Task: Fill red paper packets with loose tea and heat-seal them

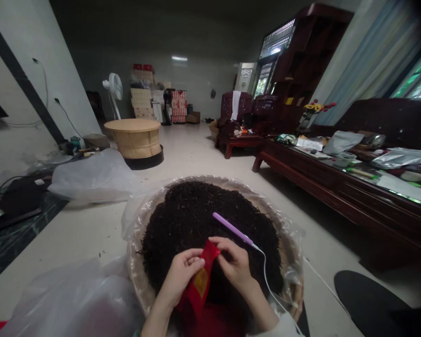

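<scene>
A wide round bamboo basket (288, 262), lined with clear plastic, sits in front of me, heaped with dark loose tea leaves (199, 210). My left hand (181, 276) and my right hand (233, 263) both pinch a small red foil packet (199, 283) with a gold label, held over the heap. A lilac corded wand (233, 229) lies just above my right hand, and its white cord runs down past my right wrist. I cannot tell whether that hand touches the wand. A loose clear plastic bag (70, 299) lies by the basket at lower left.
A low dark wooden table (337, 180) littered with foil bags and papers runs along the right. My dark-clad knee (368, 304) shows at lower right. A plastic sheet (91, 175) lies on the floor at left, beyond it a round woven tub (136, 138), a fan and stacked cartons.
</scene>
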`<action>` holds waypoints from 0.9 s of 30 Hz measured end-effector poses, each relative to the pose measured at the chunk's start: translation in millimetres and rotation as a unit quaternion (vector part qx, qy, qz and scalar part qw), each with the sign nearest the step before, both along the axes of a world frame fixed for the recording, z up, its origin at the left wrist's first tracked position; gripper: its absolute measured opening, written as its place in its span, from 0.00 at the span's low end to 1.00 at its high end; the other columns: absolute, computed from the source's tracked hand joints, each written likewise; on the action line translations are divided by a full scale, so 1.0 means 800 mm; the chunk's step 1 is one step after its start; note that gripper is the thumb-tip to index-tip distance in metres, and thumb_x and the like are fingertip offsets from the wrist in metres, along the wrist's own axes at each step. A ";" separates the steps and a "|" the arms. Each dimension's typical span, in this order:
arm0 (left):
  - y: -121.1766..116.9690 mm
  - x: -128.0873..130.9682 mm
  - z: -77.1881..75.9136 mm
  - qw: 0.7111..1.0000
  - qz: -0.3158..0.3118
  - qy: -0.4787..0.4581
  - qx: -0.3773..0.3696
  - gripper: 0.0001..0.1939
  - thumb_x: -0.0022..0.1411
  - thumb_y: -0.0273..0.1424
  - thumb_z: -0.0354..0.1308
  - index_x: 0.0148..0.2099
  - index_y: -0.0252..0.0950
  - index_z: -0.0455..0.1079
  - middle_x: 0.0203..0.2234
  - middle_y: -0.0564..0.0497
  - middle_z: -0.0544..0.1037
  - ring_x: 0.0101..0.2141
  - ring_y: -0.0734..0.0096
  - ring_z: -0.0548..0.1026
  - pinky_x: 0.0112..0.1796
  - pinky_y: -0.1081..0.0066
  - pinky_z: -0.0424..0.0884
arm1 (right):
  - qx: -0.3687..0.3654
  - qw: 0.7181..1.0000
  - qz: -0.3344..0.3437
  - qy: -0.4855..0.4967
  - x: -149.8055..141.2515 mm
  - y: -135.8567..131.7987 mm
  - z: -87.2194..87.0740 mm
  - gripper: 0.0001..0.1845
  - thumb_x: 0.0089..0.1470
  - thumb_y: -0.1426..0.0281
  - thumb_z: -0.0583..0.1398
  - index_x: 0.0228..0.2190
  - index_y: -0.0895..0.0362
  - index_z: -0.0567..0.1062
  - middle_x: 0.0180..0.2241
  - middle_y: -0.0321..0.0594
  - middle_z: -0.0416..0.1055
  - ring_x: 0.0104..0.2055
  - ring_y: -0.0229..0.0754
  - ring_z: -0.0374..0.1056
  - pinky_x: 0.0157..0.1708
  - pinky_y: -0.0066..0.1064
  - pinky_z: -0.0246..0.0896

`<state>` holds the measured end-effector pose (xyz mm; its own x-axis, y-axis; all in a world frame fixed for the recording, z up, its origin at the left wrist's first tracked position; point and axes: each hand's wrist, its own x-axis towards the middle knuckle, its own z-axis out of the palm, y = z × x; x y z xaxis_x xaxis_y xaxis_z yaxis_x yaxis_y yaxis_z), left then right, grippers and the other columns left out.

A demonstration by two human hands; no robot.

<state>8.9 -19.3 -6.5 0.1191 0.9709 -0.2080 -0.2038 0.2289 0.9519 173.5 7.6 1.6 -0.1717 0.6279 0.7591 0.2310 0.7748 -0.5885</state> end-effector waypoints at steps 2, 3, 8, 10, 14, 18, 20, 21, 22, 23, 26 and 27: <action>0.000 -0.002 -0.002 0.999 0.042 0.024 0.006 0.19 0.43 0.39 0.67 0.36 0.31 0.75 0.25 0.48 0.80 0.27 0.68 0.77 0.31 0.72 0.71 | 0.001 1.000 0.009 -0.017 0.002 -0.002 0.004 0.11 0.50 0.81 0.55 0.32 0.55 0.71 0.38 0.43 0.76 0.39 0.42 0.73 0.38 0.33 0.69; 0.000 -0.002 -0.002 0.997 0.063 0.049 0.020 0.17 0.43 0.38 0.67 0.33 0.31 0.75 0.23 0.49 0.80 0.26 0.68 0.76 0.29 0.72 0.70 | 0.005 0.999 0.012 -0.032 0.004 -0.003 0.006 0.11 0.50 0.81 0.54 0.33 0.55 0.72 0.39 0.44 0.75 0.40 0.42 0.72 0.39 0.35 0.68; -0.006 0.002 0.004 0.956 0.123 0.220 0.148 0.07 0.50 0.35 0.61 0.29 0.36 0.76 0.24 0.50 0.80 0.26 0.67 0.76 0.30 0.72 0.71 | -0.014 0.987 -0.040 -0.153 0.014 -0.008 0.014 0.06 0.52 0.71 0.56 0.28 0.57 0.74 0.32 0.44 0.66 0.36 0.45 0.64 0.33 0.37 0.63; -0.010 0.006 0.008 0.934 0.118 0.266 0.206 0.06 0.52 0.32 0.59 0.29 0.38 0.77 0.26 0.51 0.81 0.28 0.68 0.77 0.32 0.72 0.71 | -0.039 0.973 -0.108 -0.199 0.013 -0.009 0.012 0.12 0.53 0.68 0.58 0.20 0.57 0.71 0.27 0.41 0.62 0.31 0.43 0.60 0.29 0.34 0.60; -0.012 0.012 0.012 0.925 0.098 0.286 0.230 0.06 0.54 0.32 0.58 0.30 0.39 0.76 0.26 0.52 0.81 0.28 0.69 0.77 0.32 0.73 0.71 | -0.039 0.966 -0.093 -0.240 0.011 -0.013 0.012 0.12 0.57 0.73 0.56 0.22 0.56 0.72 0.28 0.42 0.67 0.32 0.43 0.60 0.29 0.34 0.61; -0.006 0.007 0.013 0.959 0.065 0.227 0.158 0.14 0.57 0.38 0.54 0.31 0.36 0.76 0.26 0.50 0.81 0.29 0.67 0.77 0.32 0.72 0.71 | -0.035 0.971 0.020 -0.235 0.012 -0.015 0.022 0.09 0.58 0.76 0.54 0.33 0.55 0.73 0.29 0.41 0.72 0.34 0.43 0.63 0.32 0.35 0.64; -0.002 0.003 0.014 0.968 0.044 0.207 0.135 0.16 0.57 0.40 0.53 0.30 0.35 0.76 0.26 0.49 0.81 0.28 0.66 0.77 0.31 0.72 0.71 | -0.028 0.973 0.038 -0.228 0.013 -0.015 0.025 0.09 0.58 0.76 0.54 0.32 0.54 0.73 0.28 0.40 0.72 0.34 0.44 0.63 0.33 0.35 0.65; -0.001 0.002 0.015 0.970 0.034 0.205 0.128 0.16 0.56 0.40 0.53 0.29 0.35 0.76 0.25 0.49 0.81 0.28 0.66 0.76 0.31 0.72 0.70 | -0.023 0.973 0.040 -0.225 0.013 -0.015 0.025 0.09 0.58 0.76 0.54 0.31 0.54 0.73 0.28 0.40 0.72 0.34 0.43 0.63 0.33 0.35 0.65; 0.000 0.000 0.016 0.970 0.026 0.209 0.124 0.15 0.55 0.39 0.54 0.29 0.35 0.76 0.25 0.49 0.81 0.28 0.66 0.76 0.31 0.72 0.70 | -0.018 0.973 0.042 -0.226 0.013 -0.016 0.024 0.10 0.59 0.75 0.54 0.30 0.54 0.73 0.26 0.40 0.71 0.34 0.43 0.63 0.32 0.34 0.64; 0.001 -0.001 0.018 0.968 0.022 0.216 0.124 0.14 0.54 0.38 0.55 0.28 0.35 0.76 0.25 0.49 0.81 0.27 0.66 0.76 0.30 0.72 0.70 | -0.016 0.972 0.044 -0.230 0.013 -0.017 0.024 0.11 0.59 0.75 0.53 0.29 0.55 0.73 0.25 0.40 0.71 0.33 0.43 0.63 0.32 0.33 0.64; 0.000 -0.001 0.024 0.958 0.023 0.245 0.147 0.11 0.55 0.35 0.55 0.27 0.35 0.75 0.23 0.51 0.80 0.26 0.68 0.75 0.30 0.74 0.68 | -0.025 0.963 0.059 -0.263 0.010 -0.025 0.025 0.16 0.60 0.76 0.50 0.26 0.55 0.72 0.22 0.39 0.68 0.33 0.42 0.62 0.30 0.31 0.62; -0.001 -0.001 0.025 0.954 0.027 0.254 0.158 0.11 0.55 0.34 0.55 0.27 0.35 0.75 0.23 0.51 0.79 0.26 0.69 0.75 0.30 0.74 0.68 | -0.034 0.958 0.067 -0.277 0.008 -0.028 0.027 0.15 0.60 0.76 0.50 0.26 0.55 0.73 0.23 0.40 0.69 0.34 0.43 0.62 0.31 0.32 0.62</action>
